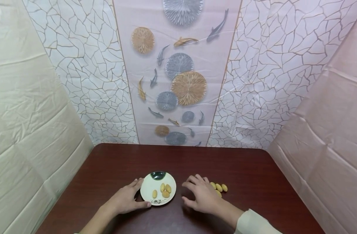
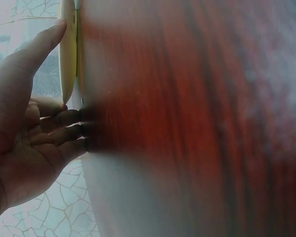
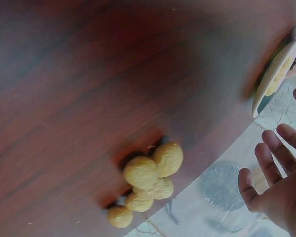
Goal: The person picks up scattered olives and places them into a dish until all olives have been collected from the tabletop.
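A small white plate [image 1: 147, 190] with a dark green patch at its far rim lies on the table. Several small yellow oval pieces [image 1: 165, 194], fruit-like in look, rest on it; their exact kind is unclear. At the plate's left side, my left hand [image 1: 124, 198] holds the rim between thumb and fingers. To the right of the plate my right hand [image 1: 204, 195] hovers with its fingers spread and slightly bent, nothing between them. More yellow oval pieces [image 3: 141, 172] lie in a cluster on the table, just right of that hand, which partly hides them in the head view.
The dark red-brown wooden table [image 1: 122, 159] has rounded far corners. Behind it hangs a patterned cloth [image 1: 178, 123] with fish and round motifs. Plain pale cloth walls [image 1: 20, 130] stand at both sides.
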A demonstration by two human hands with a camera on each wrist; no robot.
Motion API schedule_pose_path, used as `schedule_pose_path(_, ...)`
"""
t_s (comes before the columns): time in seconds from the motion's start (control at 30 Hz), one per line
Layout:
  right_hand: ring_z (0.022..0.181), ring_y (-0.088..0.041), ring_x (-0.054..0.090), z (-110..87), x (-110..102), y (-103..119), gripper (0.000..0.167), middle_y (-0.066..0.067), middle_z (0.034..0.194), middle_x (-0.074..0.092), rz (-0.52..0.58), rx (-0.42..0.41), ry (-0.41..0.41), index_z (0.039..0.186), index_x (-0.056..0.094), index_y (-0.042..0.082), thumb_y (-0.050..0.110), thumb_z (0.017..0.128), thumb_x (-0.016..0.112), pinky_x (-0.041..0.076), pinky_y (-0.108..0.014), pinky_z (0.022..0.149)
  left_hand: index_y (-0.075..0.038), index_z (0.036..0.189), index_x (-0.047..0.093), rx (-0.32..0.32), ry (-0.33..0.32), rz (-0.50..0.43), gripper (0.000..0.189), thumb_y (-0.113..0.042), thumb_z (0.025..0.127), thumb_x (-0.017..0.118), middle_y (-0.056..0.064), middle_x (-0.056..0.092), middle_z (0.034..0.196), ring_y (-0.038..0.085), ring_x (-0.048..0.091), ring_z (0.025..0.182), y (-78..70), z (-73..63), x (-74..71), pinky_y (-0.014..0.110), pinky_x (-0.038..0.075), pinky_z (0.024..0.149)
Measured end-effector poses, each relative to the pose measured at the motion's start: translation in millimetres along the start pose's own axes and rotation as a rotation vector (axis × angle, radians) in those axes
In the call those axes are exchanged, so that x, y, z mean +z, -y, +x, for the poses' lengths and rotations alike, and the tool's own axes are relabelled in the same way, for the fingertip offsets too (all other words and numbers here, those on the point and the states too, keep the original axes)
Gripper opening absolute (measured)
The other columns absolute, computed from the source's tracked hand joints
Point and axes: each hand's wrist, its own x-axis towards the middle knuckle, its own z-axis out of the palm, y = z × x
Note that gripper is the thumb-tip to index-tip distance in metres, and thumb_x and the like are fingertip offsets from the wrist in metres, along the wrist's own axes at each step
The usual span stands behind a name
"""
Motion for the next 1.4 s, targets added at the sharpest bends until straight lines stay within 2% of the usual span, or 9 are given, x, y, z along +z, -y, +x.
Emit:
schedule_pose_path(0.2,0.103,-0.012,0.059,-10.4,-3,-10,0.035,0.008,0.115,0.071,-0.020,0.028,-0.047,0.123,0.080,0.020,0.036,0.093,0.086,0.046,-0.036,0.077,0.005,0.167,0.041,0.005,-0.001,-0.001,0.121,-0.071,0.084,0.085,0.031,0.048,0.169,0.053,0.051,0.153,0.0,2.1,0.1,0.070,0.050,0.117)
schedule_pose_path(0.4,0.103,-0.012,0.060,-20.5,-4,-17,0.034,0.008,0.114,0.071,-0.053,0.037,-0.077,0.120,0.080,0.020,0.036,0.091,0.088,0.050,-0.039,0.078,0.003,0.168,0.041,-0.022,0.022,-0.008,0.121,-0.072,0.084,0.085,0.030,0.046,0.170,0.053,0.051,0.153,1.4,1.4,0.3,0.071,0.050,0.116)
schedule_pose_path(0.6,0.103,-0.013,0.059,-32.7,-5,-24,0.034,0.008,0.115,0.071,-0.052,0.099,-0.048,0.120,0.080,0.019,0.035,0.092,0.088,0.049,-0.039,0.077,0.003,0.168,0.041,-0.021,0.031,-0.017,0.121,-0.073,0.084,0.084,0.029,0.046,0.171,0.052,0.051,0.154,4.4,1.4,4.1,0.070,0.050,0.117)
schedule_pose_path(0.83,0.102,-0.012,0.059,-38.8,-6,-34,0.035,0.008,0.115,0.071,-0.046,0.102,-0.053,0.120,0.081,0.018,0.031,0.090,0.091,0.046,-0.035,0.077,0.002,0.169,0.041,-0.025,0.023,-0.024,0.120,-0.072,0.084,0.085,0.031,0.045,0.171,0.054,0.052,0.153,5.1,-0.9,1.9,0.071,0.049,0.117)
schedule_pose_path(1.0,0.100,-0.012,0.057,-42.4,-7,-41,0.034,0.007,0.115,0.071,-0.040,0.126,-0.019,0.120,0.081,0.017,0.030,0.090,0.090,0.045,-0.037,0.077,0.001,0.169,0.041,-0.022,0.025,-0.019,0.121,-0.074,0.084,0.084,0.028,0.046,0.171,0.052,0.051,0.154,3.8,0.9,0.2,0.071,0.049,0.117)
schedule_pose_path(1.23,0.094,-0.012,0.048,-48.2,-7,-47,0.028,0.006,0.109,0.065,-0.039,0.156,0.061,0.115,0.081,0.017,0.030,0.092,0.089,0.042,-0.039,0.075,0.002,0.168,0.041,-0.025,0.027,-0.024,0.121,-0.073,0.084,0.084,0.029,0.046,0.171,0.052,0.051,0.154,3.8,-0.8,0.3,0.070,0.050,0.117)
schedule_pose_path(1.4,0.096,-0.016,0.052,-51.6,-6,-49,0.024,0.002,0.112,0.068,-0.065,0.164,0.099,0.110,0.082,0.017,0.030,0.091,0.089,0.042,-0.041,0.074,0.001,0.169,0.040,-0.027,0.021,-0.020,0.121,-0.073,0.084,0.084,0.029,0.045,0.171,0.052,0.051,0.153,4.3,0.6,0.3,0.070,0.050,0.117)
